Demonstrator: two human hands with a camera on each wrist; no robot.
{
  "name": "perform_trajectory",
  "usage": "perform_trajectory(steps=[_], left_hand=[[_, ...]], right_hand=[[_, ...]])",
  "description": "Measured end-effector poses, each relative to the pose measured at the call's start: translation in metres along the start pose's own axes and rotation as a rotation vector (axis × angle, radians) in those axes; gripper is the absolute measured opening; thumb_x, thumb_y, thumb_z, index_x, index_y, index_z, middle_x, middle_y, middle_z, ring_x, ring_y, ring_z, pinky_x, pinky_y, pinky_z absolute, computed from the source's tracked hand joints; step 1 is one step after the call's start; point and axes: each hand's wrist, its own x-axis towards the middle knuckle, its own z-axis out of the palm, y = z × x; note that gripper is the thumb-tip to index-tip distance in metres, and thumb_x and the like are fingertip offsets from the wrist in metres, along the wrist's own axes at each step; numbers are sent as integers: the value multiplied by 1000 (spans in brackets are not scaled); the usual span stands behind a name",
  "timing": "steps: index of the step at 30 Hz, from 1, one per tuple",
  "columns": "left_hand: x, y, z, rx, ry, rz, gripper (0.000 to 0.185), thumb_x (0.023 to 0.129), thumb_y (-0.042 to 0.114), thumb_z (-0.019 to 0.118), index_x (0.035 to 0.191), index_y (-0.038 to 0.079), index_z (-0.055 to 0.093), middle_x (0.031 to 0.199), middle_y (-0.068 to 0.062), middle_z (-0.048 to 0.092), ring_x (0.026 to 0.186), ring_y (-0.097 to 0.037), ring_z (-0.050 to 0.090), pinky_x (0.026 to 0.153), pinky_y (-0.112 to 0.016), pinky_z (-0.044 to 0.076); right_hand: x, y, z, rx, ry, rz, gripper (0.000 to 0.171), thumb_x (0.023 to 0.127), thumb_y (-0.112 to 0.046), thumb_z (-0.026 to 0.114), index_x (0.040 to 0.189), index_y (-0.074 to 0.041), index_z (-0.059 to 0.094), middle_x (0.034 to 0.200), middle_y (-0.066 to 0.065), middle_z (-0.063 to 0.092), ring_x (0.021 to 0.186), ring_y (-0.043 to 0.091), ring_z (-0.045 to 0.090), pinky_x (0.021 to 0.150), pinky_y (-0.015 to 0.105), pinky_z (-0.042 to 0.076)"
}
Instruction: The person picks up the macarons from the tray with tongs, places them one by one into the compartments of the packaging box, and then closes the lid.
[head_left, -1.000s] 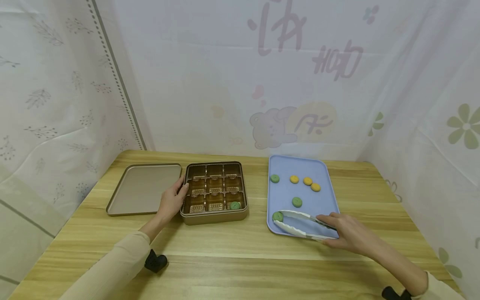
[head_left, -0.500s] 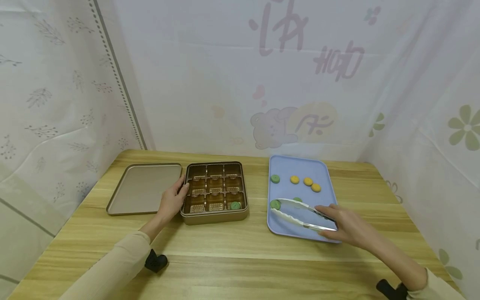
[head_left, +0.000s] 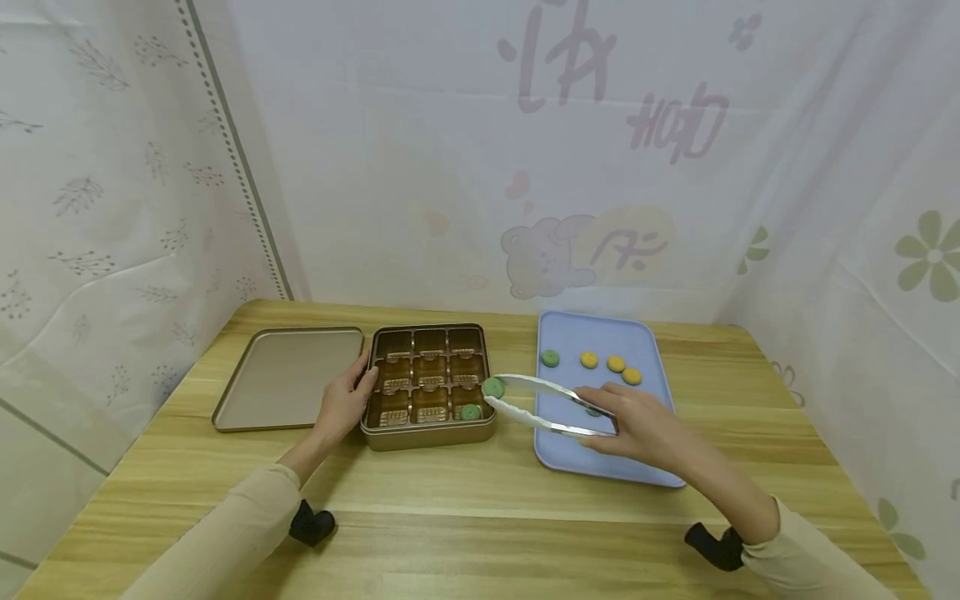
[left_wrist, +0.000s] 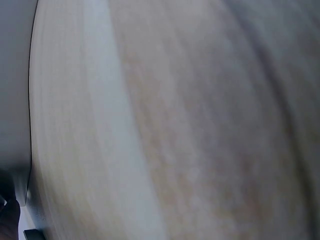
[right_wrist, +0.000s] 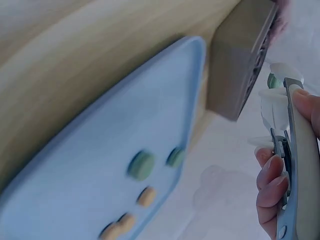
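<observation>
In the head view, my right hand (head_left: 637, 421) grips white-tipped tongs (head_left: 555, 427), which pinch a green macaron-like cookie (head_left: 493, 387) at the box's right edge. The brown-gold square box (head_left: 427, 437) holds a divided insert, with another green cookie in its front right compartment. My left hand (head_left: 347, 402) rests against the box's left side, thumb at the rim. The right wrist view shows my fingers (right_wrist: 271, 192) around the tongs' handle and the held cookie (right_wrist: 272, 81) partly hidden. The left wrist view shows mostly table and a sliver of hand.
A light blue tray (head_left: 555, 454) on the right bears several yellow and green cookies, one mostly behind the tongs. Left of the box lies a flat gold lid (head_left: 292, 379). The wooden table (head_left: 450, 533) meets a printed curtain (head_left: 390, 167) at the back.
My right hand has lifted the green cookie from the tray with the tongs and carried it left to the box. The left hand has stayed at the box's side.
</observation>
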Motion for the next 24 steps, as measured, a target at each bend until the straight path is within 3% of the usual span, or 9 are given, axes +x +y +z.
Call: perform_trajectory(steps=[4,10,17,24], left_hand=[[0,-1,0,-10,2,-7,55,107,27,38,155,4,25,157,-22,29,145,-40,31,117,-52,32],[1,-2,0,-11,5,-8,55,107,27,38,155,4,25,157,-22,29,145,-40,31,117,-52,33],[2,-2,0,-2,15,3,54,107,25,39,154,3,26,156,-22,31,144,-40,33,117,-52,32],[2,-2,0,-2,19,2,54,107,25,39,154,3,26,156,-22,30,144,-40,33,117,-52,32]], right_hand=[[18,-10,9,0,12,-48,50,80,-26,80,123,-5,66,90,0,65,69,4,49,57,15,43],[40,-21,20,-14,-37,-101,50,81,-24,79,124,-5,65,92,3,67,71,7,52,60,17,44],[56,-32,27,7,-115,-64,55,82,-25,79,129,-3,62,106,9,69,79,13,61,65,20,50],[65,-38,30,50,-182,-33,55,83,-24,77,131,-3,60,113,14,69,81,22,66,61,18,47]])
